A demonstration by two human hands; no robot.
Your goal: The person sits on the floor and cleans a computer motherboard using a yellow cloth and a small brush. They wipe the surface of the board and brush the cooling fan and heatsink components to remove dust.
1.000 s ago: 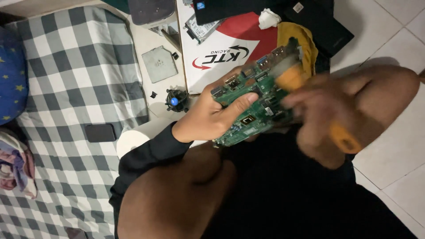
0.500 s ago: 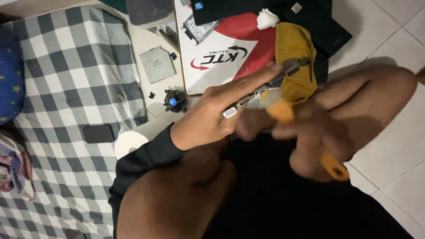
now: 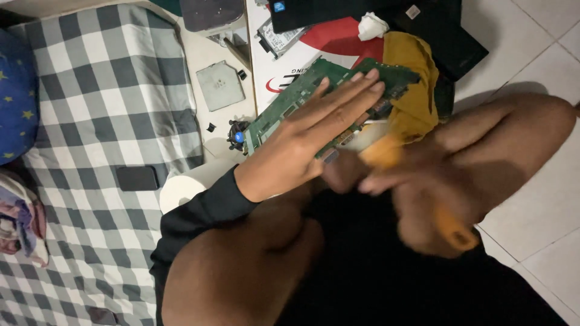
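- Left hand (image 3: 314, 142) lies flat, fingers straight, pressed along the green circuit board (image 3: 284, 108), supporting it.
- Right hand (image 3: 423, 199), blurred, seemingly clenched around an orange-handled tool (image 3: 450, 226).

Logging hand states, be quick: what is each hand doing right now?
Left hand: open, fingers flat on the green circuit board.
Right hand: blurred, closed around an orange-handled tool.

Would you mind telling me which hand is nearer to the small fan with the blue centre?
Left. The left hand lies flat on the green circuit board beside the fan; the right hand is farther away.
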